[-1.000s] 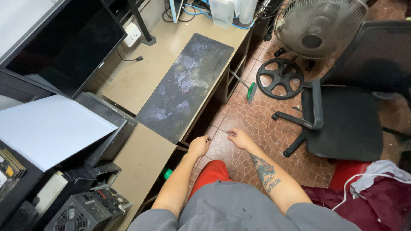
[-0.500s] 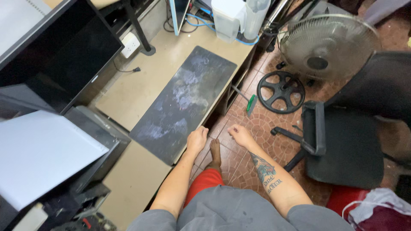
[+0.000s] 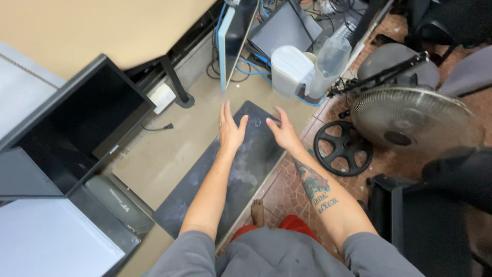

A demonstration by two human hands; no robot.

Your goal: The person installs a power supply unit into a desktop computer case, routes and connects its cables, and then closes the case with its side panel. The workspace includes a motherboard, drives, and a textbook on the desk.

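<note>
Lying flat on the low tan bench [image 3: 169, 154], the dark scuffed mat [image 3: 241, 174] runs from near left to far right, its far end under both hands. The left hand [image 3: 230, 131] hovers open over the mat's far part, fingers spread and pointing away; the right hand [image 3: 282, 131] is open too, just beside it, over the mat's far right corner. Neither grips anything.

Just beyond the mat's far end stand a white lidded tub [image 3: 289, 72] and a clear plastic jug [image 3: 328, 61], with blue cables [image 3: 256, 69] trailing around them. A thin upright panel [image 3: 233, 41] stands on edge to the left of the tub. Left of the mat the bench top is bare up to a black monitor [image 3: 82, 123] and a white plug block [image 3: 163, 97] by a black stand leg [image 3: 177, 87].

The mat's right edge meets the bench edge, which drops to the red tiled floor [image 3: 287, 190]. There a black wheel-shaped base [image 3: 342, 147] lies close by, a tipped fan [image 3: 415, 115] beyond it, and a black chair [image 3: 425, 225] to the near right. A bare foot [image 3: 257, 211] rests on the tiles just below the bench edge.
</note>
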